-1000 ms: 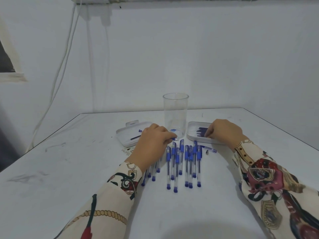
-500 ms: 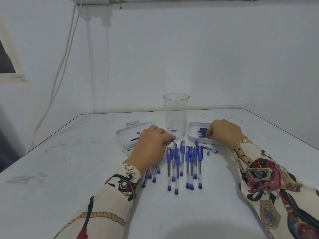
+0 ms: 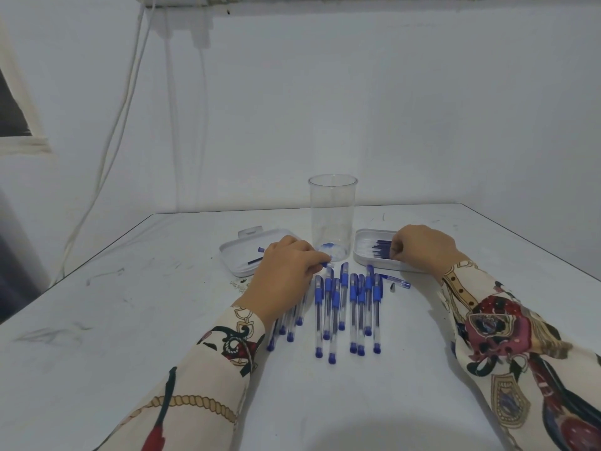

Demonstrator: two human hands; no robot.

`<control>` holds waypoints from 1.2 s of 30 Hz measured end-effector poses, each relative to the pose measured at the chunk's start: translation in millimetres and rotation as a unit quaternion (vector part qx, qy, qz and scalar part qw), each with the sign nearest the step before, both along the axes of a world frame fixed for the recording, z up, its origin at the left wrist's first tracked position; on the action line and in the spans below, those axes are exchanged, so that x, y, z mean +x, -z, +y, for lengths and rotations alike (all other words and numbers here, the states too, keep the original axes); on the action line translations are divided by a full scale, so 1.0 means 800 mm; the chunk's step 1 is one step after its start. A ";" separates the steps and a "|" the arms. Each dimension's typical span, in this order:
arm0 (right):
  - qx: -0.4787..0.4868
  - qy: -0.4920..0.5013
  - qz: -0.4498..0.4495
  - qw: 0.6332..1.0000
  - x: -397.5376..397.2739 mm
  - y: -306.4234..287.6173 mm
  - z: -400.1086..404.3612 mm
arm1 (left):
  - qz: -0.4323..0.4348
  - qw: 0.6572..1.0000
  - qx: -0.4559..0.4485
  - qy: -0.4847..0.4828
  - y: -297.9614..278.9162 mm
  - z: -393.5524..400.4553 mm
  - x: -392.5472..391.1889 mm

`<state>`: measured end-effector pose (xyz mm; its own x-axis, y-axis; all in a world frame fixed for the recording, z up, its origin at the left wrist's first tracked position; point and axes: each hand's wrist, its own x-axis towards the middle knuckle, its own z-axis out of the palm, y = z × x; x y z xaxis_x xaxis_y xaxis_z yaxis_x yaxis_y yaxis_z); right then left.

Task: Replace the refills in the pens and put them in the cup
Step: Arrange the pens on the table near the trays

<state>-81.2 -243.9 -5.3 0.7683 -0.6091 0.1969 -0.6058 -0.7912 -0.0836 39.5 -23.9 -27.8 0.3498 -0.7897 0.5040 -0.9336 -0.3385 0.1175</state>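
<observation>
Several blue-capped pens [image 3: 348, 307] lie side by side on the white table [image 3: 97, 320], in front of a clear empty cup [image 3: 332, 216]. My left hand [image 3: 286, 275] rests over the leftmost pens, its fingertips pinched on the blue end of a pen [image 3: 325, 264] near the cup's base. My right hand [image 3: 422, 249] reaches into the right white tray [image 3: 361, 252], fingertips closed on the dark blue refills [image 3: 380, 249] there. A pen barrel [image 3: 395, 283] and a small metal tip [image 3: 393, 288] lie apart at the right of the row.
A second white tray [image 3: 234, 255] at the left holds a refill [image 3: 255, 261] and a small blue part. White cables [image 3: 130, 92] hang down the wall at the left. The table's right edge runs close past my right arm.
Almost nothing has moved. My right hand's fingers have shifted slightly over the refills in the right tray, and my left hand stays on the pens.
</observation>
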 end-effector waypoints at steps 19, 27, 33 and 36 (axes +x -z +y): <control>0.043 -0.069 -0.148 0.986 -0.015 -0.019 0.029 | 0.002 0.999 -0.036 -0.031 -0.001 0.004 0.001; 0.055 -0.131 -0.146 0.979 -0.006 -0.022 0.062 | 0.012 0.998 -0.051 -0.046 0.001 0.001 0.002; 0.033 -0.132 -0.121 0.983 -0.007 -0.024 0.072 | 0.017 0.998 -0.047 -0.046 0.000 0.000 0.000; 0.037 -0.135 -0.123 0.982 -0.007 -0.024 0.074 | 0.014 0.998 -0.045 -0.050 0.000 0.001 -0.001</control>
<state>-86.6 -185.1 14.1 0.8385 -0.4097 0.3593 -0.3291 -0.9063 -0.2653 38.9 -23.5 -28.0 0.4397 -0.7025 0.5596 -0.8916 -0.4168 0.1773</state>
